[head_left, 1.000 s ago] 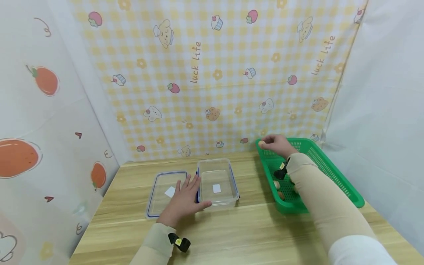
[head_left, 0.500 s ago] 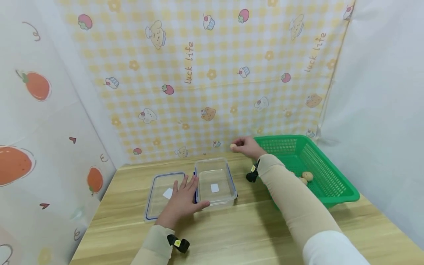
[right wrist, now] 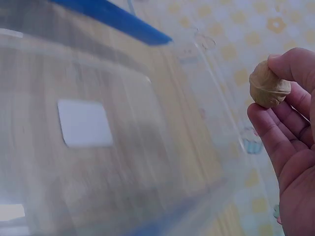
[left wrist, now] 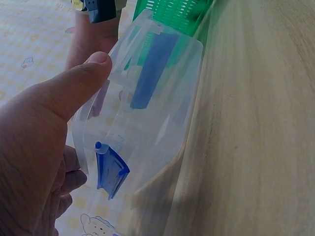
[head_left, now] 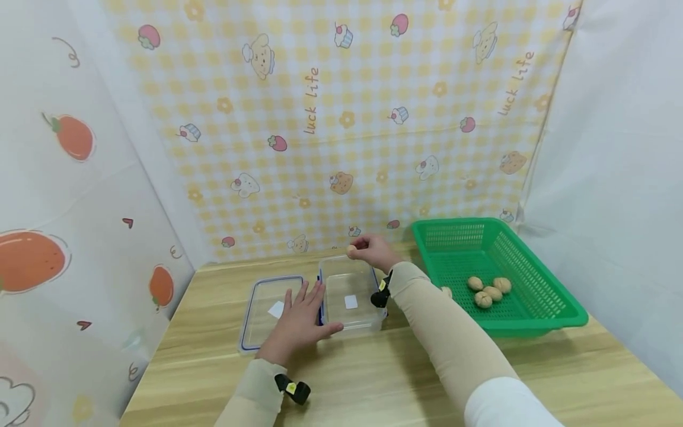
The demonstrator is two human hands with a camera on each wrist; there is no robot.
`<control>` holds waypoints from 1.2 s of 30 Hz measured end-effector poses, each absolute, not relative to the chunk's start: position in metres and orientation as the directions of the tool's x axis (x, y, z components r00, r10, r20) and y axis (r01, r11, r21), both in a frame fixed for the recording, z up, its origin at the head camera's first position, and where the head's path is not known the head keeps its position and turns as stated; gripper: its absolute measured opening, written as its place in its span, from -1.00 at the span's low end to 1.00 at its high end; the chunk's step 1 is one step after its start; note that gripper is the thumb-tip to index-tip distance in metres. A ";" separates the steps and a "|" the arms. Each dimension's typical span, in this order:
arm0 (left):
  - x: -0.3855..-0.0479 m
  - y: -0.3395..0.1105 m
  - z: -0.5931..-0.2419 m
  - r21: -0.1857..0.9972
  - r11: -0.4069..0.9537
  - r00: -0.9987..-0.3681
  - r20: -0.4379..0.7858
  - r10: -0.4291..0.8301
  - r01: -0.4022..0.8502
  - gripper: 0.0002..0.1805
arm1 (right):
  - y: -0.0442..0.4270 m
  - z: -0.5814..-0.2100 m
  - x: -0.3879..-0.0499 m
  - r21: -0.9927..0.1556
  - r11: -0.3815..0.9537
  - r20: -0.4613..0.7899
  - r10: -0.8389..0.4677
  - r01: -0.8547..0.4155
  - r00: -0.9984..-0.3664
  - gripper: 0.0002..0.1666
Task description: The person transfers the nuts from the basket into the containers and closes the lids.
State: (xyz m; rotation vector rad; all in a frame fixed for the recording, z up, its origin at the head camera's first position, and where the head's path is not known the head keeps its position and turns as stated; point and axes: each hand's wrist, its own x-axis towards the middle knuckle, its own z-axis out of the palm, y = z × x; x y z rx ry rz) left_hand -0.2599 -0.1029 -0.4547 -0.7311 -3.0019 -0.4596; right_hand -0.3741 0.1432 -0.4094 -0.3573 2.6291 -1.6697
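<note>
In the head view, a clear plastic box (head_left: 341,286) with blue clips stands on the table. My right hand (head_left: 375,252) is over its back right rim, pinching a walnut (right wrist: 268,87) between thumb and fingertips. The right wrist view shows that walnut beside the box, with a white label (right wrist: 86,123) on the bottom. My left hand (head_left: 300,323) spreads its fingers along the box's left edge, the thumb on the near rim. The left wrist view shows the thumb (left wrist: 81,81) lying at the rim and the other fingers partly hidden.
A clear lid with a blue seal (head_left: 259,311) lies left of the box, partly under the left hand. At the right stands a green basket (head_left: 525,328) with several walnuts (head_left: 483,299) in it. A checked cloth (head_left: 368,148) hangs behind the wooden table (head_left: 352,379).
My right hand has carried the walnut leftward, from the green basket's far left rim to the box's back right corner. The left hand has stayed at the box's left edge.
</note>
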 end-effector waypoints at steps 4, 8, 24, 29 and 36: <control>-0.261 -0.103 -0.454 0.280 0.846 -0.889 0.088 0.449 0.455 0.20 | 0.130 -0.417 -0.374 -0.895 0.401 0.121 -0.204 -0.196 -0.971 -0.57; -0.260 -0.104 -0.455 0.279 0.846 -0.889 0.083 0.450 0.454 0.21 | 0.120 -0.428 -0.375 -0.903 0.384 0.115 -0.217 -0.193 -0.969 -0.59; -0.260 -0.103 -0.454 0.297 0.842 -0.890 0.072 0.451 0.450 0.20 | 0.095 -0.453 -0.379 -0.908 0.400 0.057 -0.175 -0.123 -0.983 -0.69; -0.260 -0.103 -0.456 0.298 0.836 -0.885 0.077 0.459 0.460 0.18 | 0.091 -0.462 -0.384 -0.915 0.391 0.029 -0.188 -0.102 -0.982 -0.65; -0.258 -0.104 -0.454 0.301 0.831 -0.881 0.080 0.467 0.467 0.17 | 0.087 -0.469 -0.388 -0.905 0.415 0.023 -0.168 -0.092 -0.985 -0.76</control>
